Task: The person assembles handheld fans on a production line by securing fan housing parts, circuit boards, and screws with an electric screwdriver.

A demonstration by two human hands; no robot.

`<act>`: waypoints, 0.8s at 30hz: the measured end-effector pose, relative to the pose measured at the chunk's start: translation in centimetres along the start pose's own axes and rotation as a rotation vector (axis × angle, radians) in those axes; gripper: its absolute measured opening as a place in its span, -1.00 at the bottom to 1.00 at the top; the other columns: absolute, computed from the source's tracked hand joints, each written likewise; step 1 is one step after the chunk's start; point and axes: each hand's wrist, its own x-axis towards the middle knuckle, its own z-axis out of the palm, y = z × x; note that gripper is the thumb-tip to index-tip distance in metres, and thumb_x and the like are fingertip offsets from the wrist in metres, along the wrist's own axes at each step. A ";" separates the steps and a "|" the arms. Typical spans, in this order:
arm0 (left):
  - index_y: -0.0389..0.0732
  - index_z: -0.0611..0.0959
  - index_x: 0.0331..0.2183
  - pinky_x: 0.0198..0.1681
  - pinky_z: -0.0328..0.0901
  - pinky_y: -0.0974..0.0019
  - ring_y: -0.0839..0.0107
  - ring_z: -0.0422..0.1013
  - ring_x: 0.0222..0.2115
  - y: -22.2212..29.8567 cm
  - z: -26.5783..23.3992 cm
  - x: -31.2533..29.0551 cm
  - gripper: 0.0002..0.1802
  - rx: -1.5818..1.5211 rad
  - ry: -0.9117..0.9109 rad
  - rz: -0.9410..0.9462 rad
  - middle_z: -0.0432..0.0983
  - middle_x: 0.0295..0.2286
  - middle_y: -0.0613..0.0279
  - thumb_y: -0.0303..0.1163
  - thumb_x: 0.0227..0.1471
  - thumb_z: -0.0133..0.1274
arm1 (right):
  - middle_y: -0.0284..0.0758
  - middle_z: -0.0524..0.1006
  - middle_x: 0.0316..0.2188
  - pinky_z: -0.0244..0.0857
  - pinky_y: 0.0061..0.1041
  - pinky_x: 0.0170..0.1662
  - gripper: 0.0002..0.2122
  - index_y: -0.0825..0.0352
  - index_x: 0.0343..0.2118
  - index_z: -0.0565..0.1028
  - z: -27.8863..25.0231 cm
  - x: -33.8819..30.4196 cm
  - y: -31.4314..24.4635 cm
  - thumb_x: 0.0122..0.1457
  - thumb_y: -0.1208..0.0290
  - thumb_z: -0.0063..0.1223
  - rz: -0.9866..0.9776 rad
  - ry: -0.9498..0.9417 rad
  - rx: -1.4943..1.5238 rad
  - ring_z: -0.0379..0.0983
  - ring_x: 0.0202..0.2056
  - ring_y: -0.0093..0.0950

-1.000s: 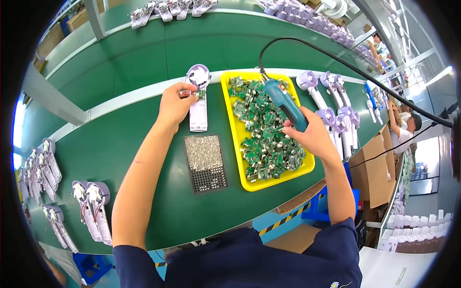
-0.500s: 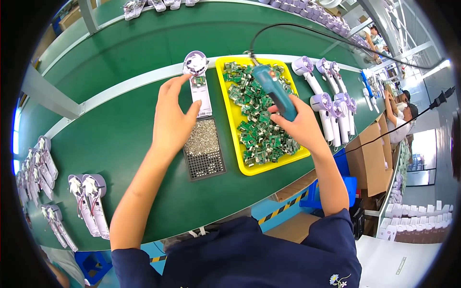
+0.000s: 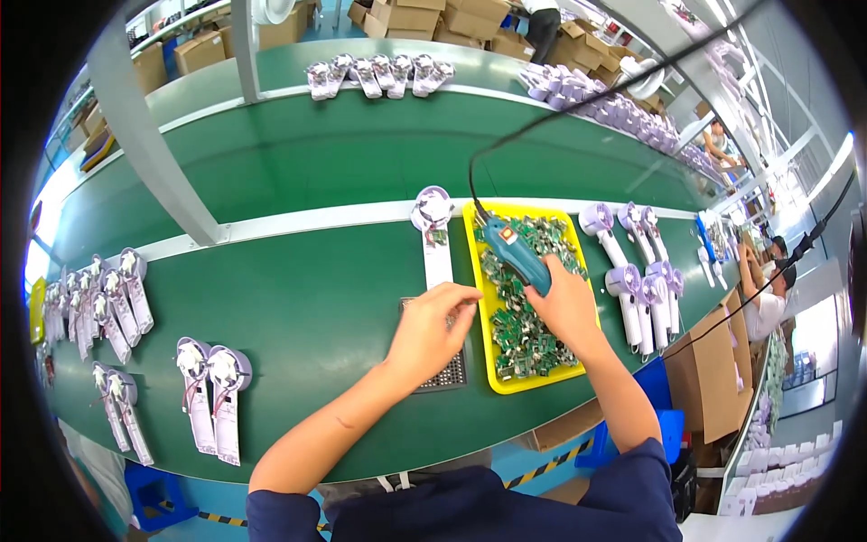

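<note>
My right hand (image 3: 565, 309) is wrapped round a teal electric screwdriver (image 3: 517, 253), held over a yellow tray (image 3: 494, 354) of green circuit boards (image 3: 519, 336). Its tip points away from me, toward the tray's far left corner. My left hand (image 3: 432, 332) is above a black perforated screw tray (image 3: 454, 373) and covers most of it. Thumb and forefinger are pinched together; whatever they hold is too small to make out. Just beyond that hand lies an opened handheld fan (image 3: 434, 237), white and lilac, with a small green board in its handle.
Opened fan halves (image 3: 213, 397) lie at left, with several more (image 3: 113, 294) farther left. Lilac fans (image 3: 643, 294) stand right of the yellow tray. A black cable (image 3: 542, 117) arcs up from the screwdriver. Fan parts (image 3: 379, 76) line the far bench; a cardboard box (image 3: 709, 348) stands at right.
My left hand has left the fan and come over the screw tray, its fingers closing to a pinch. My right hand still grips the screwdriver. The view has shifted, showing more of the far bench.
</note>
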 end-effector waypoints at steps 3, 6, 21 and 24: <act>-0.33 0.64 -0.23 -0.30 0.43 0.31 0.25 0.55 -0.39 -0.3 1.3 0.7 -0.83 -0.014 -0.043 0.010 0.57 -0.36 0.05 -0.53 0.09 0.08 | -0.08 0.59 -0.47 0.42 -0.10 -0.30 -0.64 0.26 -0.14 0.42 -0.3 0.5 -0.5 0.02 0.26 0.25 0.020 -0.006 -0.044 0.55 -0.39 -0.04; -0.33 0.64 -0.24 -0.30 0.43 0.29 0.25 0.55 -0.41 0.0 1.9 0.8 -0.84 0.002 -0.078 0.029 0.58 -0.36 0.05 -0.51 0.09 0.08 | -0.05 0.59 -0.46 0.41 -0.10 -0.29 -0.63 0.29 -0.18 0.43 -0.8 0.9 -1.2 0.01 0.24 0.27 0.034 -0.030 -0.097 0.55 -0.37 -0.05; -0.38 0.42 0.12 0.15 0.32 0.23 0.28 0.37 0.08 2.8 -2.4 -5.3 -0.48 -0.918 -0.183 -0.375 0.44 0.04 0.03 -0.62 0.11 0.11 | -0.26 0.57 -0.34 0.18 -0.73 -0.60 -0.67 0.32 -0.21 0.34 0.6 -9.0 -6.9 0.02 0.75 0.20 0.126 -0.089 1.279 0.36 -0.61 -0.70; -0.42 0.47 0.06 0.15 0.32 0.21 0.29 0.40 0.05 2.9 -3.4 -7.9 -0.51 -0.988 -0.064 -0.360 0.46 0.02 0.00 -0.72 0.06 0.12 | -0.21 0.56 -0.29 0.19 -0.71 -0.61 -0.65 0.33 -0.19 0.30 1.5 -10.1 -9.2 0.03 0.78 0.17 0.173 -0.104 1.421 0.35 -0.61 -0.68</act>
